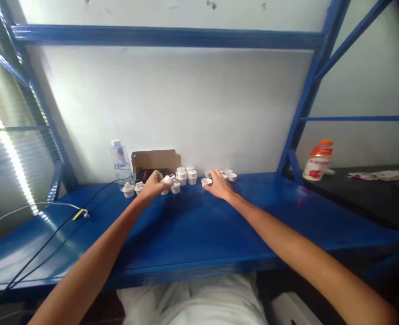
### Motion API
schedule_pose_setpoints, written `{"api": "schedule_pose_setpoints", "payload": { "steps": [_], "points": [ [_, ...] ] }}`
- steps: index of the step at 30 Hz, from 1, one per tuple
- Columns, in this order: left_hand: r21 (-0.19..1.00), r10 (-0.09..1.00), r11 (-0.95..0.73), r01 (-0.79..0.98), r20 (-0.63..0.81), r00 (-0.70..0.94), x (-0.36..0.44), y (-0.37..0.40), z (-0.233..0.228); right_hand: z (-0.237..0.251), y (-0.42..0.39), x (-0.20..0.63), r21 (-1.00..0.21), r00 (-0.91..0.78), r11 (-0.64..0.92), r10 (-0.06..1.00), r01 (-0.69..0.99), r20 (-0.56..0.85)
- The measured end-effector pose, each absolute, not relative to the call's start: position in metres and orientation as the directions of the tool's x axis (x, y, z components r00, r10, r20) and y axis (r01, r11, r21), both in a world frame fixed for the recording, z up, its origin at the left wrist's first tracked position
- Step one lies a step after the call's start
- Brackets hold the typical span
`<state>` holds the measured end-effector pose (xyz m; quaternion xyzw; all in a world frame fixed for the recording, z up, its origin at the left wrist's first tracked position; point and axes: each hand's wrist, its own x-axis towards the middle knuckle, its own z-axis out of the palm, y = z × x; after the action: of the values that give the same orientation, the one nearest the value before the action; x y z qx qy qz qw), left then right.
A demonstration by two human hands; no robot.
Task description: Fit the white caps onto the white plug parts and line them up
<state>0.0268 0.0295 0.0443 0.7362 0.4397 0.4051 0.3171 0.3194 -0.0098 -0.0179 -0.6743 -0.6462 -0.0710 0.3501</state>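
White plastic piece point(167, 180) pinched in left hand point(154, 184), far back on blue worktop point(192, 225) among white caps point(186, 175). Right hand point(220, 184) loosely spread, fingertips beside small white cup point(206, 182). Water bottle point(121, 163), cardboard box point(156, 160) behind.

A plain white wall point(192, 108) stands behind a blue metal shelving frame point(172, 37), whose horizontal beam runs across the top and whose slanted struts point(304, 99) drop at the right to a glossy blue bench top point(192, 225) that reflects the light. At the left, bright daylight streaks in through slatted blinds point(6, 135), while a black cable point(50, 239) and a white cable with a yellow fitting point(79, 214) trail over the bench surface. To the right a darker, black-topped surface point(362, 194) adjoins the bench under a thinner blue crossbar point(358, 118).
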Motion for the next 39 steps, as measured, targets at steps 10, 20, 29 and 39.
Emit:
{"api": "schedule_pose_setpoints", "payload": {
  "steps": [10,20,29,39],
  "points": [
    [0.921,0.893,-0.373,0.109,0.325,0.312,0.020,0.025,0.058,-0.028,-0.009,0.287,-0.380,-0.068,0.262,0.889,0.887,0.453],
    [0.964,0.868,-0.255,0.073,0.195,0.456,0.022,0.019,0.062,-0.027,-0.008,0.300,-0.377,-0.065,0.208,0.932,0.903,0.357],
    [0.959,0.739,-0.264,0.101,0.134,0.660,0.020,0.008,0.068,-0.026,-0.005,0.327,-0.477,-0.026,0.220,0.925,0.851,0.380],
    [0.614,0.793,-0.519,0.595,0.084,0.604,-0.020,0.037,0.072,-0.017,0.010,0.300,-0.304,-0.169,0.346,0.858,0.887,0.485]
  ]
}}
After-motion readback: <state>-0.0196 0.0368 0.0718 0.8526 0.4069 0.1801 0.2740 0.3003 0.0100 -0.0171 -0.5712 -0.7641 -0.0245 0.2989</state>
